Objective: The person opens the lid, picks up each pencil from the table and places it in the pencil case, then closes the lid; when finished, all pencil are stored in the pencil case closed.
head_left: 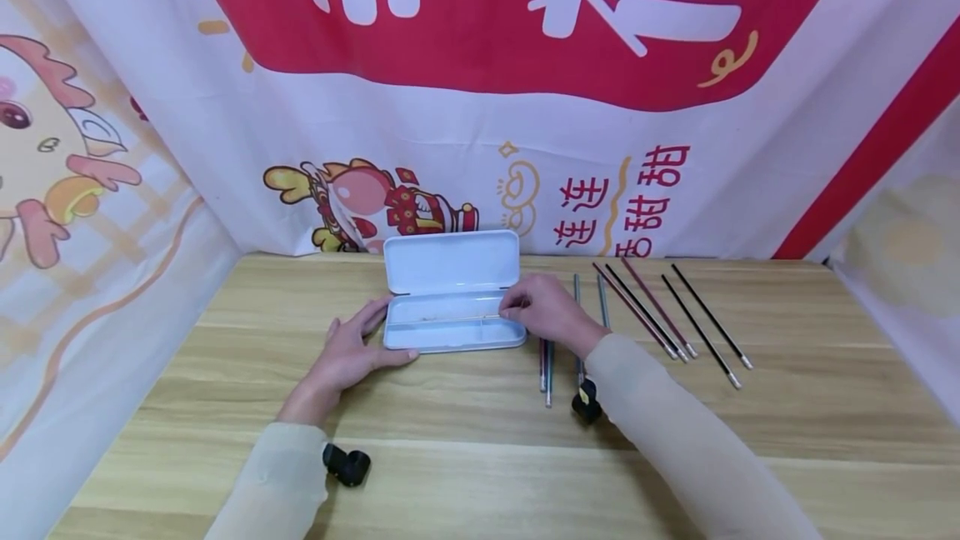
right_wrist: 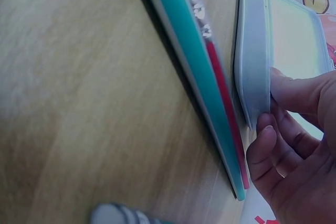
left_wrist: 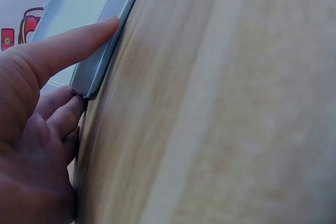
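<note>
The open pencil case (head_left: 442, 340) lies on the wooden table (head_left: 442, 415), between both hands. The left hand (head_left: 348, 355) holds its left front corner, the thumb straight along the front. The right hand (head_left: 551, 307) has fingers bent at the right end; whether they grip, I cannot tell.

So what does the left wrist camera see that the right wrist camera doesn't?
Only the left wrist view shows the left hand up close, its thumb on the edge of the box.

Only the right wrist view shows the right hand, a green pencil, a red pencil and, blurry at the bottom, what looks like another pencil's end.

Both show part of the box, the table and the cloth with pictures on it.
</note>
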Action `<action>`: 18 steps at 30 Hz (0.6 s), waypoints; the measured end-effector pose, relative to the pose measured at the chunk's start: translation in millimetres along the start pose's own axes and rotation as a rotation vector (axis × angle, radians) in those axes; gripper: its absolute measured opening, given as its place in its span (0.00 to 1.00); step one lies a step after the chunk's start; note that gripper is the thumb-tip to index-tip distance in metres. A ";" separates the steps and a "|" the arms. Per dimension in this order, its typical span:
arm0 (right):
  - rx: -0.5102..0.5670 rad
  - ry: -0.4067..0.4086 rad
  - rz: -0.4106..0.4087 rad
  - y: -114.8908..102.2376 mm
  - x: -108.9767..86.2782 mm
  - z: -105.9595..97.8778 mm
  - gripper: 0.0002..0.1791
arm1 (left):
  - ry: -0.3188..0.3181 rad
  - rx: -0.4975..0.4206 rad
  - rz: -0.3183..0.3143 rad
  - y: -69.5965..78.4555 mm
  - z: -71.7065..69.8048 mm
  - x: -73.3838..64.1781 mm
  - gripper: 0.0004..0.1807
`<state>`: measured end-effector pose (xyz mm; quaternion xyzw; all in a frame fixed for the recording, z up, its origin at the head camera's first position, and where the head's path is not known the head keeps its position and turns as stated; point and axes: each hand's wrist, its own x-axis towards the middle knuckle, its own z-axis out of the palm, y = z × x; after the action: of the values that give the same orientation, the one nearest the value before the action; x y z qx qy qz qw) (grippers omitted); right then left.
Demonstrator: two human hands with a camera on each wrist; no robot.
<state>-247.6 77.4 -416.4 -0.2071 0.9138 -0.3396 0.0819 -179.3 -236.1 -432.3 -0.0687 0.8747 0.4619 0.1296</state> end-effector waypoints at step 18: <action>-0.082 -0.006 -0.007 -1.1 -4.9 4.1 0.06 | -0.006 -0.005 -0.012 -0.6 -0.2 0.5 0.60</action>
<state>-241.7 76.3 -418.7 -0.2145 0.9261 -0.3014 0.0747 -179.7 -236.6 -432.9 -0.0727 0.8728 0.4634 0.1347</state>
